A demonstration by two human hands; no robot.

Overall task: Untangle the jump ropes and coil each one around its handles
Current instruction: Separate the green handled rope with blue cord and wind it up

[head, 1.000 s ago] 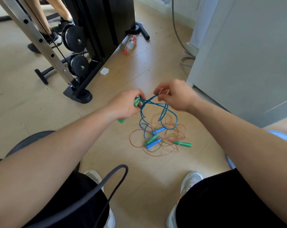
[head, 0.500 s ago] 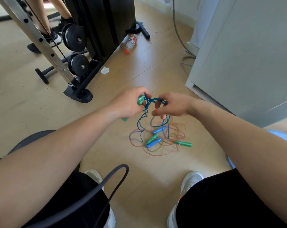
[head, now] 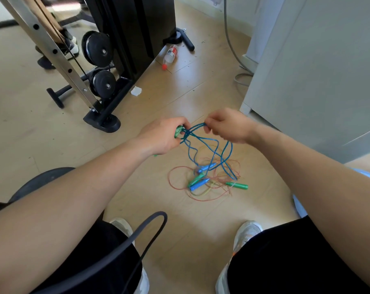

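— What is each grip doing?

— The left hand [head: 161, 135] is wrapping its grip round a green handle [head: 177, 131], with turns of the blue rope [head: 213, 145] bunching against the handle's top. The right hand [head: 227, 126] is pinching a few strands of that rope between thumb and fingertips, just beside the left.

— And which way is the rope lying from there?

— It is hanging down and a little rightward from both hands in kinked loops, trailing into the pile [head: 209, 181] on the floor [head: 137, 115], ahead of the two shoes. The handle's long axis is running through the fist, upper right to lower left. The right hand is sitting nearer the slack, so I judge it will be carrying the strand across to the handle.

— How is the pile looking?

— Thin glossy cords are crossing each other: a red cord [head: 175, 172] is looping widest, and two blue handles [head: 205, 167] and two more green ones are lying among them. I cannot tell which cord is joining which handle.
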